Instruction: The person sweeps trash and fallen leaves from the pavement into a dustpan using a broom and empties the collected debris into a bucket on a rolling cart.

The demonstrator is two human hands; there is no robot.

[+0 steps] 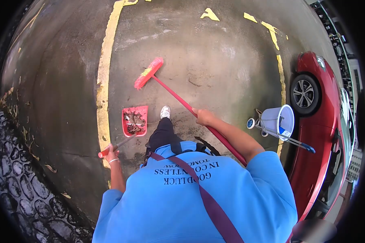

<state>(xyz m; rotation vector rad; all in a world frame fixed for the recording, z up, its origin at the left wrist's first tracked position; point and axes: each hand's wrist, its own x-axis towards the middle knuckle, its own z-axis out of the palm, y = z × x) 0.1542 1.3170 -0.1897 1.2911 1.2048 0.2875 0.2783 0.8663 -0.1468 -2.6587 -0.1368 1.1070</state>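
My right hand is closed round the long red handle of a broom. The broom's pink-red head, with yellowish bristles in it, is up and to the left of that hand, over the pavement. In my left hand I hold the red-tipped handle of a dustpan. The red dustpan lies in front and to the left of my white shoe, with brown leaves and debris in it. Some small dark debris is on the ground right of the broom head.
A wheeled cart with a white bucket stands at the right, beside a parked red car. Yellow painted lines mark the pavement. A stone-covered border runs along the lower left.
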